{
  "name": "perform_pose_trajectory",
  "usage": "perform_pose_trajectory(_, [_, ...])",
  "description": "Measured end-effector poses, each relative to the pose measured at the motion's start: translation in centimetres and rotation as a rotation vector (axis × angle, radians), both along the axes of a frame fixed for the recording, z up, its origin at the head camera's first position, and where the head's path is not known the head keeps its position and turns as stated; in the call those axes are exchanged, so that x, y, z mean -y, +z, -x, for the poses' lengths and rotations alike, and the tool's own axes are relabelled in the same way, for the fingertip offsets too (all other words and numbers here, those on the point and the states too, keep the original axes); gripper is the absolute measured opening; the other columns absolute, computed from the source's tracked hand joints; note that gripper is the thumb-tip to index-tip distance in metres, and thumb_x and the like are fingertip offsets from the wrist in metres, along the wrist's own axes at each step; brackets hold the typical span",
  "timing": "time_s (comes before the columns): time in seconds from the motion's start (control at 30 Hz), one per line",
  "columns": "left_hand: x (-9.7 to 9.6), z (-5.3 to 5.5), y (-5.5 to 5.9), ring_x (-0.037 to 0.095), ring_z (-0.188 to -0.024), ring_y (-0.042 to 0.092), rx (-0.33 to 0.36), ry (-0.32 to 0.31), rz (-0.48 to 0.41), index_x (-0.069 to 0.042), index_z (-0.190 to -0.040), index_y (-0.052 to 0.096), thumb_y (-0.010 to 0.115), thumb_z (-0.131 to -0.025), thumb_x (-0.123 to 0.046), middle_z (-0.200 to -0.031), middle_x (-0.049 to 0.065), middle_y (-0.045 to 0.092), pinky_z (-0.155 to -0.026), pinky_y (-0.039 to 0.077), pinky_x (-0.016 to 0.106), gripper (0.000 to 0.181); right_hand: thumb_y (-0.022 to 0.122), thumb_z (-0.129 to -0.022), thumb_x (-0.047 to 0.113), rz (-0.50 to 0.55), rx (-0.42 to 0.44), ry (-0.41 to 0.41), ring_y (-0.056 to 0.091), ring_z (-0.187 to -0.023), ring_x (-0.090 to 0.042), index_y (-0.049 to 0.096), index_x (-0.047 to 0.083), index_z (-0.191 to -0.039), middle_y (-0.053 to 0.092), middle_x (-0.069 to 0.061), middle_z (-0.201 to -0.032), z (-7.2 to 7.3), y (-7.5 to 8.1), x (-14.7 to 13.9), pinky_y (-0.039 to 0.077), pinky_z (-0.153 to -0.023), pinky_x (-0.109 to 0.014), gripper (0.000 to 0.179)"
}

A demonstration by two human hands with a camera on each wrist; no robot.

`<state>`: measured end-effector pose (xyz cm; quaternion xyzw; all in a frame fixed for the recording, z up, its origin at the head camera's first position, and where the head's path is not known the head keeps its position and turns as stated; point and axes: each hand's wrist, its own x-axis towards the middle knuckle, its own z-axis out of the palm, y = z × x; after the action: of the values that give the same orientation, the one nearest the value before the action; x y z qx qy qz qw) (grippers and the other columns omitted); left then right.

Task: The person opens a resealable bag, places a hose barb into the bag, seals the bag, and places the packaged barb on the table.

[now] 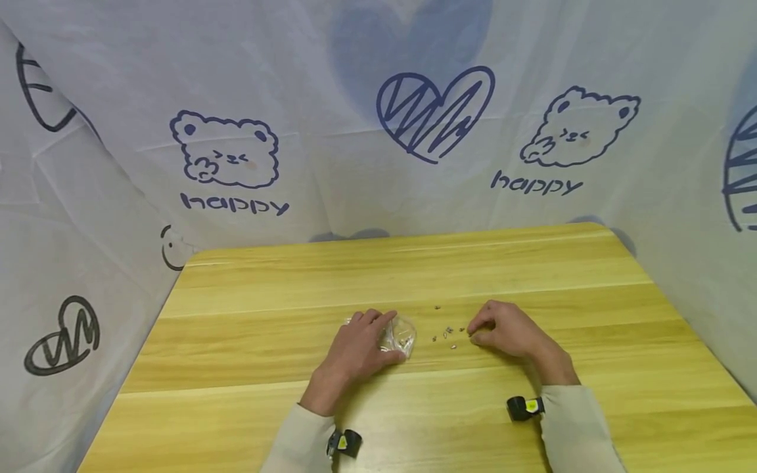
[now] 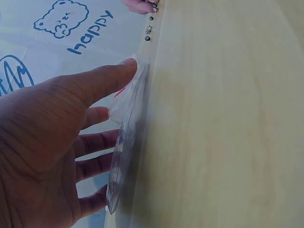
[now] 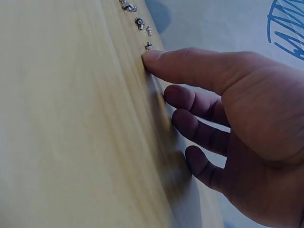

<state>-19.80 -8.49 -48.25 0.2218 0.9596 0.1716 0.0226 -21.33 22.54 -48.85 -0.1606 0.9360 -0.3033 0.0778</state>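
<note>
A clear plastic bag lies on the wooden table, with a few small pieces showing inside. My left hand rests over it, thumb at the near edge and fingers along the far part. The left wrist view shows these fingers long and loosely spread against the bag, which has a red line near its upper end. To the right, my right hand pinches at a small metal screw between thumb and index finger, low at the tabletop. Several small screws are scattered between both hands.
One screw lies farther back, apart from the others. The wooden table reaches to white cloth printed with hearts and bears, which hangs behind it and at both sides.
</note>
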Motion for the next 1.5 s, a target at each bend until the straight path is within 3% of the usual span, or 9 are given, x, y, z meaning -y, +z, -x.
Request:
perform_pose_trajectory(0.53, [0.0,-0.1,0.0,0.03,-0.121,0.052,0.009,0.004,-0.005,-0.02,-0.144,0.047,0.07,-0.08,-0.057,-0.135,0.008,0.055,-0.096,0.047,0.049,0.078,0.067,-0.089,0.014,-0.051,-0.032,0.104,0.053,-0.083,-0.009,0.07,0.021,-0.087,0.058,0.006,-0.091,-0.4,0.2,0.5,0.047,-0.079,-0.033,0.008])
perform_pose_trajectory(0.73, [0.0,0.0,0.0,0.03,-0.121,0.052,0.009,0.003,-0.009,-0.02,-0.144,0.047,0.07,-0.08,-0.057,-0.135,0.008,0.055,-0.096,0.047,0.05,0.078,0.06,-0.094,0.017,-0.087,-0.015,0.07,0.054,-0.086,-0.01,0.065,0.018,-0.095,0.056,0.004,-0.096,-0.7,0.3,1.1,0.048,-0.081,-0.035,0.005])
perform_pose_trajectory(1.23, [0.0,0.0,0.1,0.03,-0.121,0.052,0.016,0.007,-0.002,-0.02,-0.144,0.047,0.07,-0.08,-0.057,-0.135,0.007,0.055,-0.096,0.046,0.049,0.078,0.059,-0.096,0.014,0.14,-0.14,0.103,0.054,-0.091,-0.01,0.06,0.015,-0.091,0.054,0.002,-0.102,-0.1,1.1,3.7,0.049,-0.081,-0.029,0.006])
perform_pose_trajectory(1.5, [0.1,0.1,0.1,0.03,-0.12,0.052,0.001,0.001,0.005,-0.02,-0.144,0.047,0.07,-0.08,-0.058,-0.134,0.007,0.055,-0.094,0.047,0.048,0.078,0.058,-0.097,0.015,0.163,-0.117,0.115,0.054,-0.091,-0.01,0.06,0.016,-0.09,0.054,0.002,-0.104,-0.2,1.0,6.0,0.049,-0.08,-0.027,0.007])
